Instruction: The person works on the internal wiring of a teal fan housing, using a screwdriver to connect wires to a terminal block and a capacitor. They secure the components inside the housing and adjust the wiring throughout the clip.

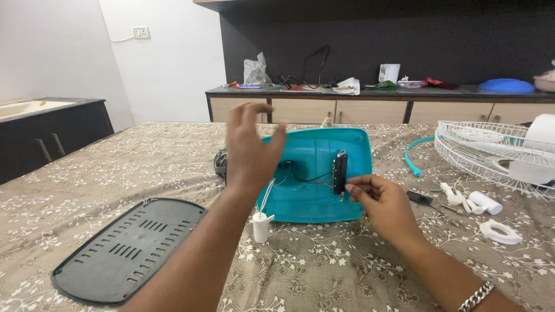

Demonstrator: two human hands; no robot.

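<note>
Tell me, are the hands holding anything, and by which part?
The right hand pinches the lower end of the black switch block inside the teal fan base. The left hand is raised, fingers spread, holding nothing.

Right hand (378, 199) pinching the black switch block (340, 173) inside the teal fan base (347, 144), left hand (248, 147) open just above its left edge.

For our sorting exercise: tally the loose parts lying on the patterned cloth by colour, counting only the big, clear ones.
Teal: 2, the base shell and the curved strip
Dark grey: 1, the slotted cover plate
White: 3, the wire guard, the ring, the small cylinder
Total: 6
</note>
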